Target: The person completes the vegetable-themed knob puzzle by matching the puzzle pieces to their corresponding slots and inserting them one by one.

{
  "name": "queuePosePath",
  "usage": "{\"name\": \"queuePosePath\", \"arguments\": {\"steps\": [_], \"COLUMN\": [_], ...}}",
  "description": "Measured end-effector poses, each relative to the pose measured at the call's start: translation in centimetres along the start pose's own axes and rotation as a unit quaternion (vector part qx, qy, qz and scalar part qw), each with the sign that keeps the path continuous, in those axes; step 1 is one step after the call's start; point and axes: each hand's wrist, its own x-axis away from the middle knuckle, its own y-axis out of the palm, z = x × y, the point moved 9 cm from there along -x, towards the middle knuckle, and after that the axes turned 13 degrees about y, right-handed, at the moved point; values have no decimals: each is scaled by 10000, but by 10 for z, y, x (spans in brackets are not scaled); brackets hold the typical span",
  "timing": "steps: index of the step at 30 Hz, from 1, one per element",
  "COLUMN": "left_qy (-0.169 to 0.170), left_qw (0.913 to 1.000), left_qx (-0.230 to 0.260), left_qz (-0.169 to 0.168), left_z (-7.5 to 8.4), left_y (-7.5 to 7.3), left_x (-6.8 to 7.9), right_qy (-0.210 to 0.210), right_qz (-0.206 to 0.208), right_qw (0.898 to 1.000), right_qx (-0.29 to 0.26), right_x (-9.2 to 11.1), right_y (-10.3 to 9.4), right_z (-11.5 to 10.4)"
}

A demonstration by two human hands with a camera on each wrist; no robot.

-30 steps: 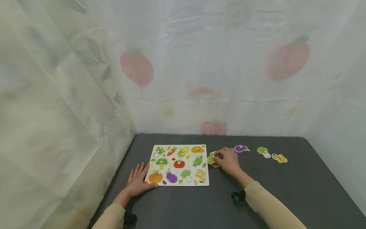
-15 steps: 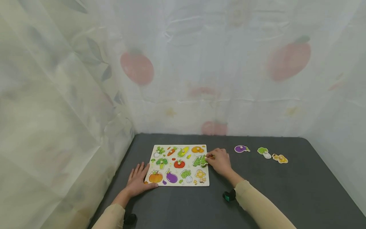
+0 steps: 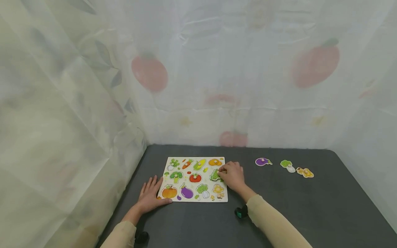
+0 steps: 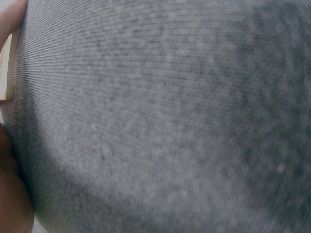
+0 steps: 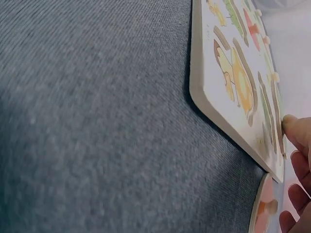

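Observation:
A white vegetable puzzle board [image 3: 225, 193] lies on the dark table. My right hand [image 3: 233, 175] pinches a green pea-pod puzzle piece [image 3: 214, 176] over the matching picture at the board's right side; whether it is seated cannot be told. In the right wrist view, a round reddish puzzle piece [image 5: 264, 195] with a wooden knob lies beside the board, below the fingers; the hand hides it in the head view. My left hand [image 3: 150, 194] rests with fingers spread on the board's left edge, thumb along its front corner.
Right of the board lie an eggplant piece [image 3: 263, 162], a bok choy piece [image 3: 287, 166] and a mushroom piece [image 3: 305, 172]. Carrot [image 3: 187, 164], tomato [image 3: 195, 178] and several other pieces sit in the board. Curtains [image 3: 198, 86] hang behind and beside the table [image 3: 198, 224].
My right hand has carried the pea-pod piece left, from above the reddish piece beside the board onto the board's right side. The left hand has stayed in place.

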Motion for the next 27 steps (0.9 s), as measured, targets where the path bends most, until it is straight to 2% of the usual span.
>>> {"name": "queuePosePath", "arguments": {"steps": [9,27], "left_qy": [-131,-91], "left_qw": [9998,9999], "left_qx": [-73,-79], "left_qz": [-111,-64], "left_z": [-5,-5], "left_y": [3,4], "left_x": [-1,-1], "right_qy": [30,82], "right_qz": [3,-13], "right_qw": [9998,9997], "right_qx": [189,245], "right_x": [-1,1], "right_y": [8,13], "right_z": [-1,-4]}}
